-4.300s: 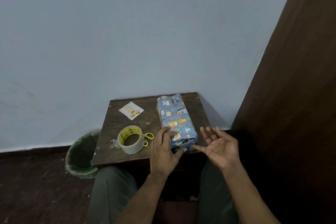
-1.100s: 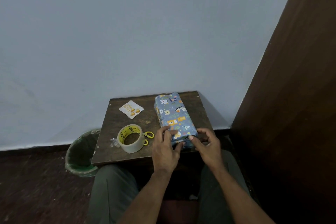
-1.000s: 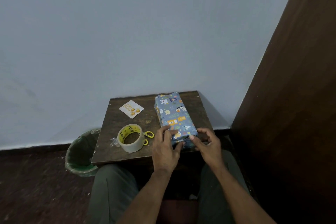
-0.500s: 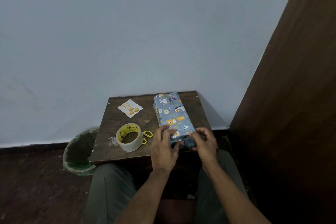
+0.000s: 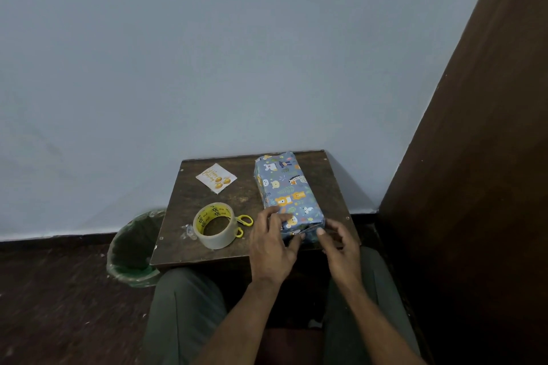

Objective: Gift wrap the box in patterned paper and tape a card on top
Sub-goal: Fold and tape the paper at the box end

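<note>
Your left hand point(image 5: 271, 241) lies on the near end of the wrapped box point(image 5: 289, 197), fingers stretched flat over the top edge and the thumb reaching round onto the end face; it presses the paper down and grips nothing. Your right hand point(image 5: 338, 241) sits just beside it at the box's near right corner, fingers curled. It appears to pinch the end flap or a strip of tape there, but the frame is too dim and small to say which.

Working left to right across the lower half of the frame: a green bin point(image 5: 130, 249) stands on the floor at the lower left, beside the surface point(image 5: 243, 195). On the surface, the card point(image 5: 216, 178) lies flat toward the far left, well apart from the box. Nearer to you stands the tape roll point(image 5: 215, 225), with the yellow scissors point(image 5: 244, 224) touching its right side and partly hidden behind it. The box lies lengthwise along the right side of the surface, its top and long sides fully covered in blue patterned paper.

Judged from this layout, the step in hand is closing the near end of the wrap. The card has not yet been attached.

The next move calls for the following:
1. Keep your left hand's pressure on the fold so the paper does not spring open.
2. Smooth the flap flat against the end face and secure it with tape.
3. Check the far end, which cannot be assessed from this view.
4. Reach left for the tape roll, then the card.
</note>
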